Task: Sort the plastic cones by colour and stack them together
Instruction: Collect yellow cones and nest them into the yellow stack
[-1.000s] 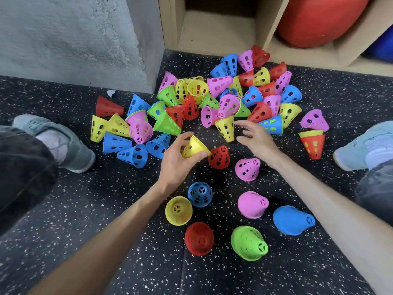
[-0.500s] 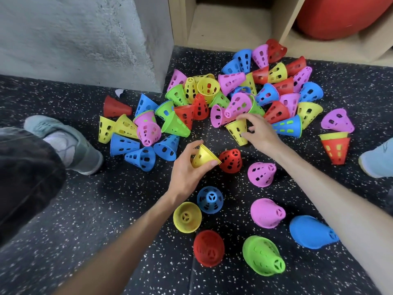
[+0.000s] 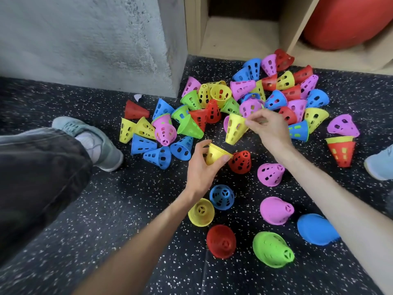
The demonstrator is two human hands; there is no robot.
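Hands: we're gripping a nested stack of yellow perforated plastic cones in our left hand, right hand pinching another yellow perforated cone's rim, lifting at the mixed-colour cone pile's near edge; speckled black rubber floor lying open leftward.

Yellow, blue, pink, green and red cones, all pierced with slots. Black floor flecked white. Grey concrete block. Pale teal shoes. Red ball.
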